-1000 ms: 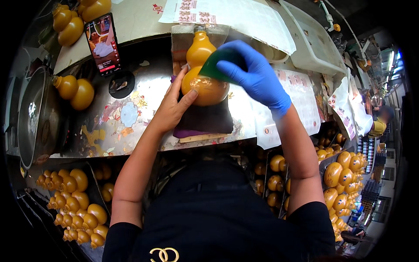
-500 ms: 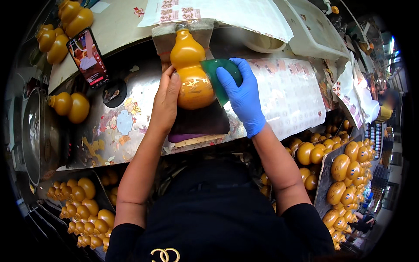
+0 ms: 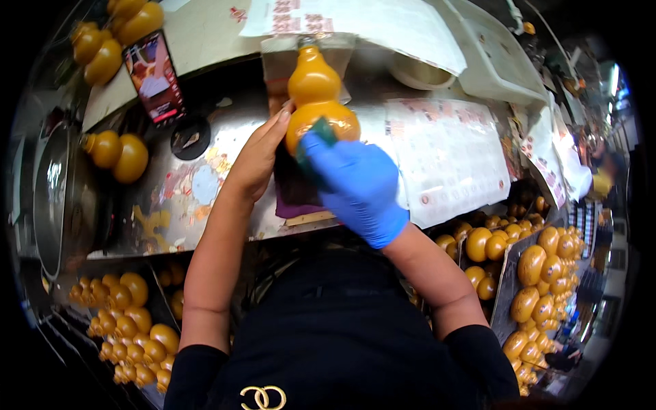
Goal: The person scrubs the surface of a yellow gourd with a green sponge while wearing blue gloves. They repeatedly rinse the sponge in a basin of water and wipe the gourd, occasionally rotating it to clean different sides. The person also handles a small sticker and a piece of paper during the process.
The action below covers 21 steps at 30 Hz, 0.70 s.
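Observation:
A glossy orange-yellow gourd-shaped bottle (image 3: 314, 85) lies on its side in front of me, its neck resting on a cloth-covered support (image 3: 275, 65). My bare left hand (image 3: 263, 154) grips the left side of its wide lower bulb; the fingertips are partly hidden. In a blue glove, my right hand (image 3: 362, 181) pinches a thin dark green scraper (image 3: 323, 131) and presses it over the bulb's face. Gold-coloured markings show on the bulb's right side. Glove and scraper cover most of its base.
A phone (image 3: 154, 78) stands left of the support, behind a round black stand base (image 3: 190, 138). Printed transfer sheets (image 3: 444, 160) lie at right. Another gourd bottle (image 3: 119, 156) sits left. Racks of similar bottles (image 3: 130, 321) flank me below the metal table (image 3: 229, 116). A white tray (image 3: 495, 58) is far right.
My right hand has swung the scraper from the bulb's right side down and left across its front. The left hand stays at the bottle's side. The whole view has shifted slightly.

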Motion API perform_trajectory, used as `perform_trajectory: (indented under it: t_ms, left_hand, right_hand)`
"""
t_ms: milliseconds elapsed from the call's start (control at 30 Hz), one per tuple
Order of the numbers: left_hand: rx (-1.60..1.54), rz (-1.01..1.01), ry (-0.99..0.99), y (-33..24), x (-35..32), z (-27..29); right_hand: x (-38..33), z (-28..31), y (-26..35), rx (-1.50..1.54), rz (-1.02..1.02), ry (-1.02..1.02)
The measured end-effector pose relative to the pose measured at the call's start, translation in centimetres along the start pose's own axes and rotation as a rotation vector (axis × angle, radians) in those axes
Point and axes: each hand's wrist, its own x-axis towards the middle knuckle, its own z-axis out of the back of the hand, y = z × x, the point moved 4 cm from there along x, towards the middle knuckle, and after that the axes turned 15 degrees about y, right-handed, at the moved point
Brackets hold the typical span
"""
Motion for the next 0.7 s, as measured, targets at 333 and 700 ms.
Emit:
perform_trajectory:
  t_ms: [333,700]
  left_hand:
    - [-0.37,0.1,0.156,-0.1,0.1,2.0]
    - [-0.243,-0.106,0.083,-1.3,-2.0,3.3]
  right_hand:
    - [2.7,-2.7,2.7,0.072,0.022,0.124]
    - [-3.9,6.7,-6.3,1.448,-0.367,-0.414]
